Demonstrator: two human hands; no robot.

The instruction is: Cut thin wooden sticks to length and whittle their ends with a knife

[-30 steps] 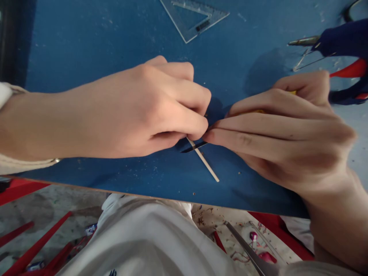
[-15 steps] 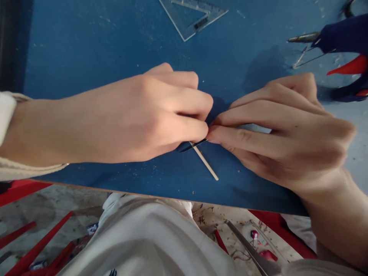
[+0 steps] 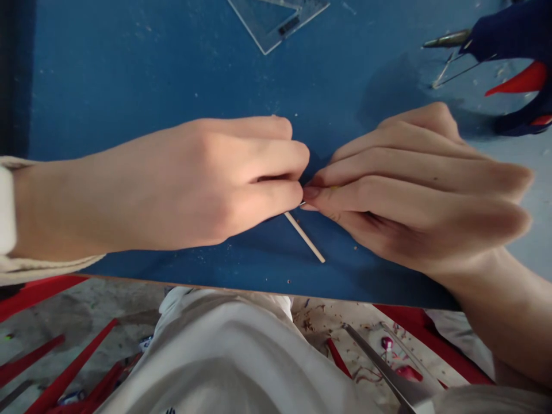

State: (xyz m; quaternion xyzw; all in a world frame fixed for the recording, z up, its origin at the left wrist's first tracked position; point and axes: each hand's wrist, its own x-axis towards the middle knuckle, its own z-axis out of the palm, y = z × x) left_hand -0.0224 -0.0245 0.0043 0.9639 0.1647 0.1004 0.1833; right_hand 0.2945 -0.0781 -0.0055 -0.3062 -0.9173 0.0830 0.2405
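My left hand (image 3: 215, 184) is closed, palm down, over a thin pale wooden stick (image 3: 305, 237). One end of the stick sticks out below my index finger; the rest is hidden under the hand. My right hand (image 3: 409, 184) is closed in a pinch beside it, its fingertips touching the left fingertips. It grips what looks like a craft knife, of which only a sliver of blade (image 3: 302, 203) and a bit of yellow (image 3: 335, 186) show between the fingers. Where blade and stick meet is covered.
Both hands work above a blue tabletop (image 3: 142, 75), near its front edge. A clear set square (image 3: 265, 43) lies at the back. On the right stands a dark blue glue gun (image 3: 504, 34) with a red trigger, propped on a wire stand. Red metal bars (image 3: 77, 362) are below the table.
The dark blade, visible across the stick before, is now almost wholly covered by my fingers. My left fingers have curled closer together. The view has shifted slightly.
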